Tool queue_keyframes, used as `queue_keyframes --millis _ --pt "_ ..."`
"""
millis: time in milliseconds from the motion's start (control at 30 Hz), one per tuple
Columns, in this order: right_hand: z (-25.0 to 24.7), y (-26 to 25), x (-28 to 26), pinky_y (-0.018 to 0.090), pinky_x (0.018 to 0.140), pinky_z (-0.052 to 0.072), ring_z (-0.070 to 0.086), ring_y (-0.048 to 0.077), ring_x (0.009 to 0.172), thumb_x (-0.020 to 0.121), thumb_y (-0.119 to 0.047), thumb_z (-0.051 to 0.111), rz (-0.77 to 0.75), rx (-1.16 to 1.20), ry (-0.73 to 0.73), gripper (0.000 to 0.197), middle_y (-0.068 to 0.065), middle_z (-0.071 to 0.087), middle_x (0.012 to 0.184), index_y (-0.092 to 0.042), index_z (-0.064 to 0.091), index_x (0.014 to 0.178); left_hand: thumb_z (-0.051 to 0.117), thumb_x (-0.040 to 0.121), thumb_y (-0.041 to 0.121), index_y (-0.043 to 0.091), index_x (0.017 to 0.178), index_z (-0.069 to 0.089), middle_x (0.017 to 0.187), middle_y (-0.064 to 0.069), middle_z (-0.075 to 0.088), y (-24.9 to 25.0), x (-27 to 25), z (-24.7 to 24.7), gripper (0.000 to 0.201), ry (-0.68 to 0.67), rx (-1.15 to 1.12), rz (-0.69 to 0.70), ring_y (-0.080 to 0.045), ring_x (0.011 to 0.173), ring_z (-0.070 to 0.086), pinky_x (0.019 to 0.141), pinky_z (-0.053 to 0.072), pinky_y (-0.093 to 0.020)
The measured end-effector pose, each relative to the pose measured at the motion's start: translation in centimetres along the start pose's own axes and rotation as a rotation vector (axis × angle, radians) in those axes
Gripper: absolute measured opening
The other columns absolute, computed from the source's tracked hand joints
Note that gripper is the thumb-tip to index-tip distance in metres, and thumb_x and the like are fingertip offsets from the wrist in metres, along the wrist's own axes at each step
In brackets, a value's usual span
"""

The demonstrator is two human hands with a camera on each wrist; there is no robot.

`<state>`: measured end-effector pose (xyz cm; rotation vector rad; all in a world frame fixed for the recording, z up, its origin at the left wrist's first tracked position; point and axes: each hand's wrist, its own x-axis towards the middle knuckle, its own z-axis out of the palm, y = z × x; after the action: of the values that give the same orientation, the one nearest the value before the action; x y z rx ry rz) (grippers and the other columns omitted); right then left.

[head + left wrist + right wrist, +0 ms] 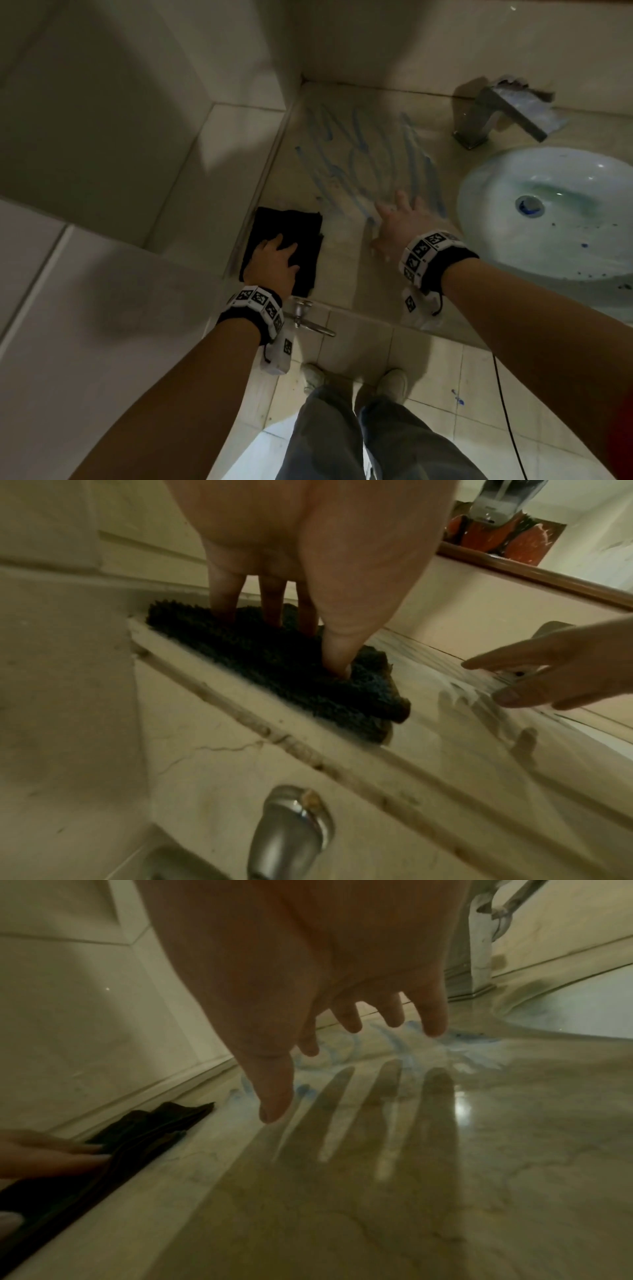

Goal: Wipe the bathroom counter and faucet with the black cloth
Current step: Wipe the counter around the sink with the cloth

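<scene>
- Cloth (291,240) lies folded at the table's (359,284) 9 o'clock edge, by the wall; left hand (274,262) presses it flat, fingers straight, grip released.
- Blue smears (370,161) sit at 12 o'clock, unwiped; wiping looks about to begin, and the next move calls for sliding the cloth toward 1 o'clock.
- Right hand (399,224) hovers spread over the smears, holding nothing.
- Faucet (493,116) at 2 o'clock, sink (479,192) at 3, untouched.

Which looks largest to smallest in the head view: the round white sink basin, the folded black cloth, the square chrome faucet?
1. Round white sink basin, largest though cut off by the frame edge.
2. Folded black cloth, partly under the left hand.
3. Square chrome faucet; it sits farther away, so this is less sure.
</scene>
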<state>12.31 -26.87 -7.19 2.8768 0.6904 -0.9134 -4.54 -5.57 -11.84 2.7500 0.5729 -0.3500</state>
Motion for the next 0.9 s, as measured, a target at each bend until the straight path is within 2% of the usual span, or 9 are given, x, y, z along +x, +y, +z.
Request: queue_keyframes --millis 67,133,233,433,533,633,733,900 --pt "0.2 -0.6 0.7 0.061 0.116 0.021 0.003 0.050 0.146 0.087 -0.053 0.063 0.013 0.016 -0.019 0.087 0.008 -0.002 0.164 -0.035 0.011 0.155 0.061 0.092 0.027 0.022 0.139 0.052 0.153 -0.011 0.035 -0.4 -0.5 0.1 0.048 -0.001 0.007 -0.006 -0.034 0.138 0.034 0.102 0.044 -0.047" --pt "0.8 -0.9 1.1 0.061 0.112 0.028 0.014 0.054 0.140 0.084 -0.052 0.065 0.023 0.007 -0.031 0.083 0.012 0.009 0.160 -0.037 0.019 0.152 0.058 0.094 0.027 0.023 0.142 0.048 0.155 -0.010 0.032 -0.6 -1.1 0.5 0.049 0.002 0.035 0.004 -0.035 0.140 0.030 0.107 0.039 -0.043" --pt "1.4 -1.0 1.3 0.061 0.108 0.033 0.020 0.054 0.137 0.082 -0.048 0.067 0.042 0.008 -0.009 0.078 0.012 0.014 0.156 -0.039 0.024 0.146 0.058 0.095 0.026 0.023 0.142 0.048 0.155 -0.008 0.032 -0.9 -0.6 0.6 0.049 0.032 0.035 0.010 -0.034 0.142 0.027 0.108 0.034 -0.040" --pt "1.6 -1.0 1.7 0.061 0.111 0.028 0.009 0.054 0.142 0.083 -0.051 0.064 0.050 0.025 -0.008 0.081 0.012 0.005 0.162 -0.039 0.017 0.149 0.061 0.093 0.021 0.017 0.140 0.049 0.154 -0.015 0.032 -0.9 4.8 -0.3 0.049 0.034 0.006 0.066 -0.043 0.139 0.029 0.109 0.034 -0.046" --pt "1.5 -1.0 1.6 0.062 0.112 0.027 0.002 0.053 0.144 0.085 -0.049 0.064 0.056 0.050 -0.034 0.084 0.010 -0.002 0.164 -0.040 0.012 0.151 0.054 0.097 0.027 0.020 0.147 0.039 0.158 -0.013 0.022 -0.1 8.7 -1.4 0.052 -0.044 0.012 0.048 -0.040 0.143 0.019 0.115 0.025 -0.042" --pt "1.1 -1.0 1.5 0.062 0.114 0.024 -0.002 0.051 0.146 0.088 -0.049 0.062 0.050 0.054 -0.059 0.086 0.009 -0.008 0.164 -0.041 0.008 0.154 0.052 0.098 0.030 0.023 0.148 0.037 0.160 -0.010 0.020 0.6 10.3 -1.9 0.053 -0.051 0.055 0.018 -0.038 0.144 0.018 0.116 0.024 -0.041" --pt "1.0 -0.9 1.3 0.062 0.114 0.024 -0.004 0.050 0.147 0.088 -0.051 0.062 0.042 0.054 -0.064 0.086 0.008 -0.009 0.165 -0.042 0.007 0.154 0.053 0.098 0.027 0.019 0.147 0.039 0.159 -0.010 0.022 0.9 9.0 -1.4 0.052 -0.044 0.016 0.014 -0.038 0.144 0.018 0.115 0.026 -0.042" --pt "1.2 -0.7 1.4 0.061 0.115 0.023 -0.002 0.049 0.146 0.088 -0.050 0.062 0.043 0.050 -0.052 0.085 0.006 -0.008 0.165 -0.044 0.007 0.153 0.062 0.091 0.019 0.015 0.138 0.052 0.152 -0.013 0.037 0.4 3.1 0.2 0.048 0.044 -0.033 0.030 -0.040 0.139 0.032 0.106 0.039 -0.046"
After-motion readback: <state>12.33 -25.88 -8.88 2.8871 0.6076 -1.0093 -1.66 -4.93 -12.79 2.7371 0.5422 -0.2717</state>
